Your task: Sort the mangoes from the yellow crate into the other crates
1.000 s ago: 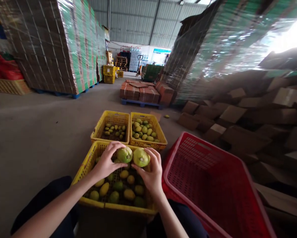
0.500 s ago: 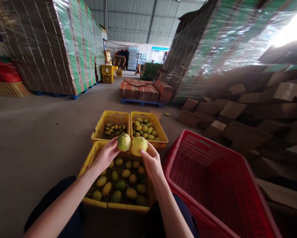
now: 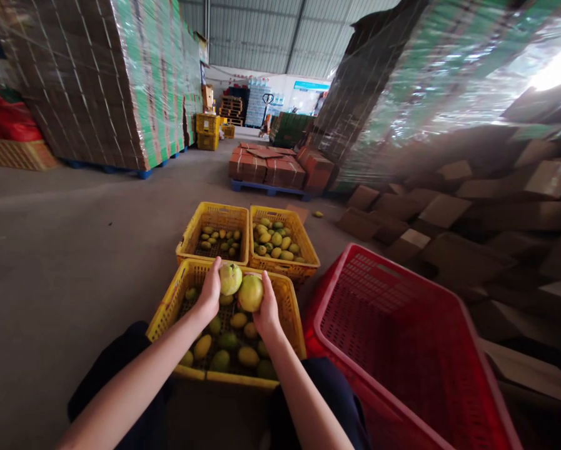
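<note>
My left hand (image 3: 210,292) is closed around a round, pale green fruit (image 3: 231,279) with brownish marks. Beside it, my right hand (image 3: 267,307) grips a yellower green fruit (image 3: 251,293), thumb along its side. The two fruits are side by side, touching or almost so, above the near yellow crate (image 3: 242,379). Oval yellow and green fruits (image 3: 238,320) lie spread over that crate's bottom, partly hidden by my hands and arms. The exact kind of fruit is not plain.
Beyond stand a yellow crate (image 3: 213,255) with small fruits and another (image 3: 284,267) holding fuller-sized ones. A big red crate (image 3: 343,356) is at my right, cardboard pieces (image 3: 444,209) heaped behind it. Flattened cartons (image 3: 266,169) lie on a blue pallet; wrapped stacks (image 3: 153,81) rise behind.
Both hands have come lower and nearer with the fruits, turning them in the grip. The right fruit now sits a little below the left one. The view has shifted slightly.
</note>
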The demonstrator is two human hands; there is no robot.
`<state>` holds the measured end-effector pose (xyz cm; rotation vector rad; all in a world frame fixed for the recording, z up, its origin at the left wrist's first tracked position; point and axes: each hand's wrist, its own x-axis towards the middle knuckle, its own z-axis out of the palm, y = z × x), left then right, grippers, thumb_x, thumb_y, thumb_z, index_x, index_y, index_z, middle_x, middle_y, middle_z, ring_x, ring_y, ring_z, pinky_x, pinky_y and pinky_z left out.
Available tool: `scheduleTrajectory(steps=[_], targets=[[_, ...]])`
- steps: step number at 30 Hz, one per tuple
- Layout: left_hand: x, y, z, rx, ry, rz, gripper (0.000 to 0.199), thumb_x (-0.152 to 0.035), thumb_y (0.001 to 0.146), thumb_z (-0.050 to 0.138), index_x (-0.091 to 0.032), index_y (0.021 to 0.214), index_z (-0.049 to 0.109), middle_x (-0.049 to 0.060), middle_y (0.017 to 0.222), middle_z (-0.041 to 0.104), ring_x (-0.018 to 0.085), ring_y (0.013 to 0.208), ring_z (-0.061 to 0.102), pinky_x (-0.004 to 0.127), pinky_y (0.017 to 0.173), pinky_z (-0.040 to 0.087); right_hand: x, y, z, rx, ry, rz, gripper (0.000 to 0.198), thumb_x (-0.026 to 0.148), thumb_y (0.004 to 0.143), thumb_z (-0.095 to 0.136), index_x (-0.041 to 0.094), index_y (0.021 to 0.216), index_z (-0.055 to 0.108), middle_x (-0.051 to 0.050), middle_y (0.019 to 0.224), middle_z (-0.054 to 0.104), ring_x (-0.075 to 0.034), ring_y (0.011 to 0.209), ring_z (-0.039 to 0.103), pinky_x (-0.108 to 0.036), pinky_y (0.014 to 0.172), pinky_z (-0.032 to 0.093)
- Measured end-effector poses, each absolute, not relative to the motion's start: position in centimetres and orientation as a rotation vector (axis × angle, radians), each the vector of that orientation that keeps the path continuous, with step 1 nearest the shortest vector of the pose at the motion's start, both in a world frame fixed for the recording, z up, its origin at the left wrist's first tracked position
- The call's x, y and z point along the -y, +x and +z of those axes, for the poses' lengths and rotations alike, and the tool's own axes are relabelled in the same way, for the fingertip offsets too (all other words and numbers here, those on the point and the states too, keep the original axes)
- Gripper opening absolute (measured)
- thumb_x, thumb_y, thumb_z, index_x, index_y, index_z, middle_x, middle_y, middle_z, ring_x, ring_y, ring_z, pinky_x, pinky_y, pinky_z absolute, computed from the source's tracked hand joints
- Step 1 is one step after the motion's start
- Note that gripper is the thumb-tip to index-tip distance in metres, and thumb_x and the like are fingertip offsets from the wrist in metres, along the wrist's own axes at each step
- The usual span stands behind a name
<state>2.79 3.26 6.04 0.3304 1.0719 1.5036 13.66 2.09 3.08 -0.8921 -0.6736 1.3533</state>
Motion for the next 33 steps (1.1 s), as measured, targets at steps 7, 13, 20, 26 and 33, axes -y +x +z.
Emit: scheduleTrajectory(steps=[7,13,20,26,33], targets=[[-2.1,3.0,6.9,-0.790,0.459,1.559,0.024,-0.034,0.070,0.058,-0.015,0.060,0.068,0.003,0.063,0.067,0.015,0.064,0.061,0.025,0.066,0.048,-1.1,13.6,4.2,1.004,-0.907,0.889,0.037,0.048,0.084,0.050,0.018,0.072,0.069,-0.002,0.075,0.070,-0.019,0.073,0.062,-0.030,0.073,0.048],[-1.8,2.6,7.6,-0.676,0.775,1.618,0.026,-0.038,0.072,0.064,-0.016,0.061,0.071,0.003,0.066,0.068,0.014,0.064,0.061,0.024,0.065,0.046,-0.2,13.7,4.8,1.177,-0.832,0.604,0.038,0.040,0.091,0.040,0.019,0.081,0.070,-0.003,0.079,0.071,-0.020,0.076,0.064,-0.031,0.073,0.047],[-2.3,2.6,8.0,-0.694,0.709,1.636,0.023,-0.037,0.071,0.068,-0.017,0.058,0.070,0.003,0.063,0.069,0.016,0.064,0.064,0.027,0.067,0.048,-0.2,13.0,4.8,1.083,-0.853,0.665,0.036,0.041,0.090,0.042,0.023,0.078,0.071,-0.002,0.079,0.070,-0.021,0.076,0.063,-0.033,0.076,0.046],[-2.2,2.4,8.3,-0.702,0.785,1.646,0.031,-0.038,0.075,0.060,-0.018,0.053,0.068,0.006,0.063,0.068,0.020,0.072,0.066,0.030,0.073,0.048,0.0,13.1,5.0,1.103,-0.853,0.675,0.036,0.045,0.088,0.045,0.024,0.079,0.073,-0.003,0.081,0.070,-0.023,0.080,0.062,-0.034,0.079,0.046],[-2.0,2.2,8.1,-0.629,0.787,1.659,0.031,-0.034,0.075,0.053,-0.017,0.055,0.071,0.005,0.062,0.068,0.019,0.068,0.065,0.029,0.071,0.049,0.1,13.1,5.0,1.112,-0.829,0.694,0.036,0.045,0.088,0.046,0.025,0.079,0.073,-0.003,0.081,0.070,-0.023,0.080,0.062,-0.035,0.079,0.046]])
